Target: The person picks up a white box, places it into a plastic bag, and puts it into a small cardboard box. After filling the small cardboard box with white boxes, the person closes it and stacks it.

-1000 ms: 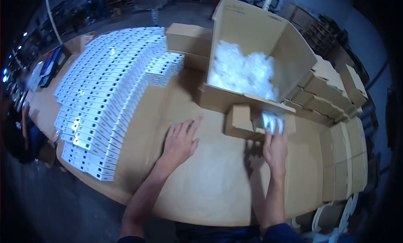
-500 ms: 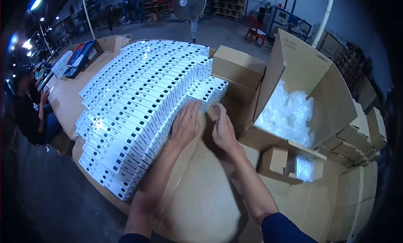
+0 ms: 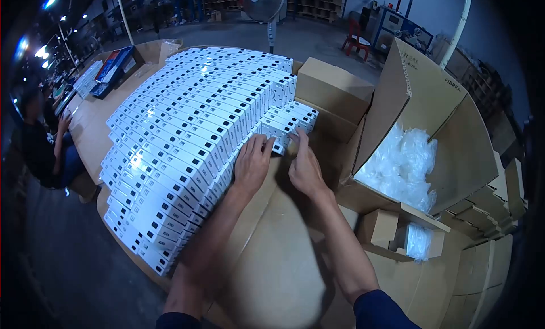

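Observation:
Long rows of slim white boxes (image 3: 187, 124) with small black squares are stacked on the cardboard-covered table. A lower, shorter group of the same boxes (image 3: 292, 120) sits at their right end. My left hand (image 3: 252, 165) has its bent fingers on the near white box (image 3: 277, 146) of that group. From the other side, my right hand (image 3: 305, 169) curls its fingers at the box's right end, thumb side hidden. The box lies between both hands; part of it is covered by fingers.
On the right, a large open carton (image 3: 471, 141) holds clear plastic bags (image 3: 400, 164). Below it, a small open carton (image 3: 377, 227) has a plastic-wrapped item. A closed carton (image 3: 335, 82) stands behind. Another person (image 3: 42, 141) sits at far left, near a blue tray (image 3: 113, 73).
A white box end now shows between my hands at the near end of the lower group. My right fingers have moved in over it. The view has shifted slightly.

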Tool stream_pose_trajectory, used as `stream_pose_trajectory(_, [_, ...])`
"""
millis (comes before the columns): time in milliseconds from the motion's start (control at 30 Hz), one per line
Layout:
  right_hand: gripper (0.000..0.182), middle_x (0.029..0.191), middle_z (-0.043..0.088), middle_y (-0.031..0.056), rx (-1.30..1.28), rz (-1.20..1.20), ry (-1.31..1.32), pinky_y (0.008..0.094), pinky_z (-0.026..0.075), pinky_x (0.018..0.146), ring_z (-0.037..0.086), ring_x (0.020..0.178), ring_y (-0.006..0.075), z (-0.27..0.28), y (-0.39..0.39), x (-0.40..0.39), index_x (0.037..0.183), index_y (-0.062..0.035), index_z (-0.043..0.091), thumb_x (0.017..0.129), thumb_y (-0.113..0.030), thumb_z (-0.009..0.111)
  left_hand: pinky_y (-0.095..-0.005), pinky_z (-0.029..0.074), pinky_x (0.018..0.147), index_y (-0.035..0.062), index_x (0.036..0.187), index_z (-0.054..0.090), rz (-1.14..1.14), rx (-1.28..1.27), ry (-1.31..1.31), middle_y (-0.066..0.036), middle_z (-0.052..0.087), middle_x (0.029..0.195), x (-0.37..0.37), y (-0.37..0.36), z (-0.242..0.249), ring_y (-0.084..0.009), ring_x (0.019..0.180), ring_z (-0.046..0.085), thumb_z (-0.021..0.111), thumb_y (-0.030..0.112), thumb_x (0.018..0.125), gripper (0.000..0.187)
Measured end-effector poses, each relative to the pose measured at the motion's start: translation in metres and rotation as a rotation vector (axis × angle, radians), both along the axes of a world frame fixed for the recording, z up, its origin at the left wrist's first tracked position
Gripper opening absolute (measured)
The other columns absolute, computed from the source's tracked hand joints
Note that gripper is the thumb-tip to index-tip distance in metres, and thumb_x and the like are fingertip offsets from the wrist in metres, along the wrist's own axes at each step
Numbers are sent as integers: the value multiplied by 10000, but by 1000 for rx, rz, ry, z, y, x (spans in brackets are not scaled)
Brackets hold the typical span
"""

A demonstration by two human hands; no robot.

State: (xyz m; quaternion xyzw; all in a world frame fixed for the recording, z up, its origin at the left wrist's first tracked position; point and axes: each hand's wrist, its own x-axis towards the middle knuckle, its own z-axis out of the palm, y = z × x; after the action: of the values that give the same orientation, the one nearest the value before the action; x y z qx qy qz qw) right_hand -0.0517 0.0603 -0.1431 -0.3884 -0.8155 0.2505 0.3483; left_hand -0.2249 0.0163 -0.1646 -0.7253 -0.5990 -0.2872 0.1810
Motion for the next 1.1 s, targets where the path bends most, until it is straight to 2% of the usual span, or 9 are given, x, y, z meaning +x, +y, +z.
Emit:
stream_pose_trajectory(133, [804,1443,527,321,85,-37,130,454,439,1098,520,1359,458,3,-15,11,1592,-75,195,864,106,486,-415,506,961,14,1144,676,-7,106,-50,-121,584,1177,1,-12,8,-303,1168,587,672,41,827,317])
stream_pose_trajectory(200, [779,1360,581,309,-234,-37,199,491,476,1068,613,1250,402,14,-38,25,1609,-115,204,920,47,528,-428,511,954,14,1142,672,-39,151,-100,-122,590,1194,6,-28,16,-314,1174,587,693,51,824,321])
stream_pose_trajectory(267, [728,1150,665,167,-523,155,338,367,570,865,668,978,196,19,-54,44,1624,-141,225,1012,-135,620,-471,501,1005,14,1129,665,-88,143,-183,-141,594,1195,20,-60,40,-379,1204,578,744,-10,796,343])
stream_pose_trajectory(333, [705,1122,653,124,-823,306,541,321,573,770,638,933,152,55,-84,62,1632,-148,225,1045,-192,613,-474,534,983,15,1135,667,-183,223,-178,-150,587,1182,39,-89,58,-396,1173,596,761,-55,762,391])
stream_pose_trajectory(533, [369,1198,624,53,-534,300,610,275,540,869,607,1016,106,102,-126,122,1435,-78,542,1075,-156,561,-450,578,925,19,1121,666,-496,213,-172,-137,595,1168,105,-143,118,-375,1116,633,736,-98,753,393])
stream_pose_trajectory(733, [202,979,698,40,-265,-16,387,277,476,838,585,914,106,167,-130,219,1106,-19,711,1012,-26,532,-439,558,863,6,1099,644,-718,-38,-282,-159,613,1060,170,-98,173,-349,1016,640,688,-103,778,342])
stream_pose_trajectory(867, [231,962,701,87,129,-252,179,334,486,827,597,855,188,176,-88,276,1082,-38,727,999,-41,512,-460,540,843,14,1068,666,-699,-74,-180,-153,651,1034,224,-9,166,-374,972,649,688,19,876,194])
stream_pose_trajectory(1000, [234,852,576,30,141,-496,168,278,454,719,528,754,104,178,-51,301,1160,-63,737,1024,-123,555,-477,551,890,5,1054,699,-466,-242,31,-186,654,1040,271,77,156,-379,1020,646,646,-17,868,194])
stream_pose_trajectory(1100, [232,761,479,-16,89,-574,225,278,416,632,468,680,77,176,-25,309,1180,-89,743,1016,-152,591,-464,591,888,-46,926,710,-345,102,-87,-205,653,1121,287,143,133,-387,1107,639,614,-55,851,122])
